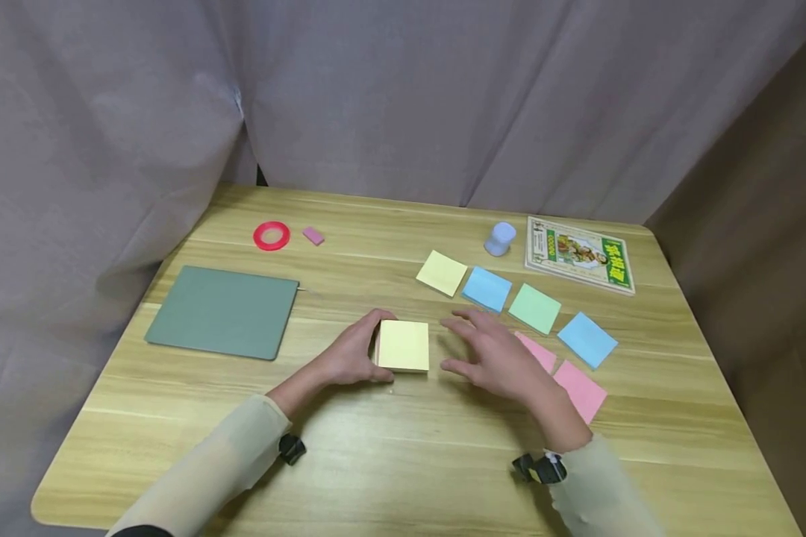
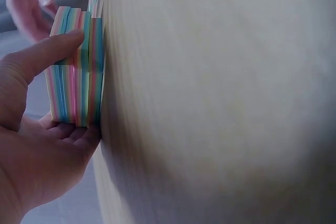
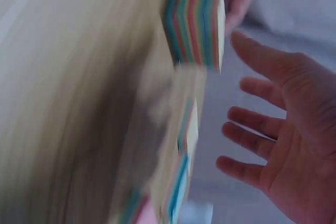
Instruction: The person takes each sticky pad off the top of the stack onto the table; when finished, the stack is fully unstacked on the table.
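Note:
A square stack of sticky note pads point(image 1: 404, 346), yellow on top, stands on the table between my hands. Its sides show layered stripes of several colours in the left wrist view. My left hand point(image 1: 352, 350) grips the stack from the left, thumb on the near side and fingers on the far side. Just right of the stack, and apart from it, my right hand point(image 1: 500, 354) hovers with fingers spread and nothing held. Near that hand lie more sticky note pads: yellow point(image 1: 442, 273), blue point(image 1: 486, 289), green point(image 1: 535, 308), another blue point(image 1: 587, 340) and two pink point(image 1: 580, 391), one partly hidden by it.
A grey-green notebook point(image 1: 223, 312) lies at the left. Behind it are a red tape ring point(image 1: 272, 236) and a pink eraser point(image 1: 313, 236). A pale blue cylinder point(image 1: 500, 239) and an illustrated booklet point(image 1: 580, 254) are at the back right. Grey curtains point(image 1: 403, 97) border the table.

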